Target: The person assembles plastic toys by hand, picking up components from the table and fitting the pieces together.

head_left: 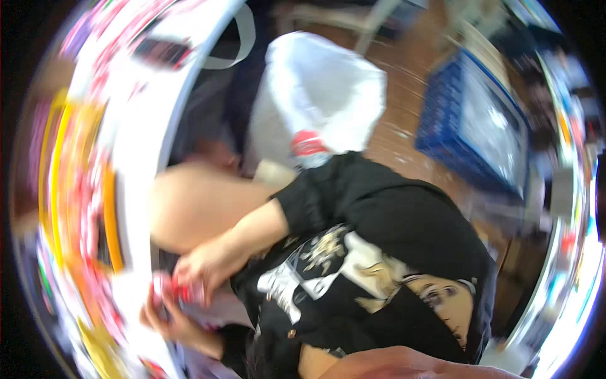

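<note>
My left hand (169, 317) and my right hand (211, 268) meet close to the edge of the white table (136, 208). Between them is a small red and pink thing (161, 284), too blurred for me to tell its kind. The fingers of my left hand curl around it from the near side. My right hand pinches the red part beside it, its fingers closed and partly hiding the thing. Both hands are in front of my black printed shirt (328, 278), above my lap.
Yellow and orange tray edges (112, 221) line the table's left, with pink and red items. A dark, red-edged object (162, 52) lies farther up. Beyond my bare leg (202, 202) stands a white-lined bin (278, 95); a blue crate (442, 101) holds clear plastic.
</note>
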A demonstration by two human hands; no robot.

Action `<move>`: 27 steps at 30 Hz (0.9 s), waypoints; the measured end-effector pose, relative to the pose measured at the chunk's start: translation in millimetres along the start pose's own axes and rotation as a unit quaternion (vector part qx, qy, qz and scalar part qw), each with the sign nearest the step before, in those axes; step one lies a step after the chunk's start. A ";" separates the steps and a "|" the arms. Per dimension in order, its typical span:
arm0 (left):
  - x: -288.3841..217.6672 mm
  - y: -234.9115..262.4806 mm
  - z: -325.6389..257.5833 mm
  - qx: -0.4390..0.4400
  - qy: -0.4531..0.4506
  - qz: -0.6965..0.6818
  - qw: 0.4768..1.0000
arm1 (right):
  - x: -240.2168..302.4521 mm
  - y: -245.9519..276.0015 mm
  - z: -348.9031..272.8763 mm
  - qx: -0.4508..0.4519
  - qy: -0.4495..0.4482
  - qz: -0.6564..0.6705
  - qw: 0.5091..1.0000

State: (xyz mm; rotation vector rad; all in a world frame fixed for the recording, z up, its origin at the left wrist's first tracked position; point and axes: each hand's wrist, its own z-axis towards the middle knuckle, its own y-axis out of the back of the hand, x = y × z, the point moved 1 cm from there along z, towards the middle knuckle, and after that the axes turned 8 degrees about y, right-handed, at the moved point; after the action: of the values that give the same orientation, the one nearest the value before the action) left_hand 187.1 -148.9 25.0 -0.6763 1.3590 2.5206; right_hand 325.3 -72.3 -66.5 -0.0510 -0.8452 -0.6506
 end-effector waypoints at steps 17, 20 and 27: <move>39.0 -16.8 -1.9 0.058 0.111 -0.282 0.951 | 13.5 -5.3 4.2 -0.113 -0.204 0.644 0.728; 45.1 -39.2 4.8 0.081 0.120 -0.328 0.933 | 3.8 -2.2 -2.8 -0.113 -0.195 0.646 0.729; 40.6 -40.4 4.3 0.057 0.098 -0.319 0.941 | 4.7 -7.0 2.6 -0.105 -0.188 0.680 0.701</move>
State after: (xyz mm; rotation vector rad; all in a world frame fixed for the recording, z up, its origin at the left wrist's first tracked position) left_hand 165.5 -124.4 -22.4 -1.1489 1.0913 1.8851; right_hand 322.0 -79.7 -62.9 -0.9660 -0.8672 0.7261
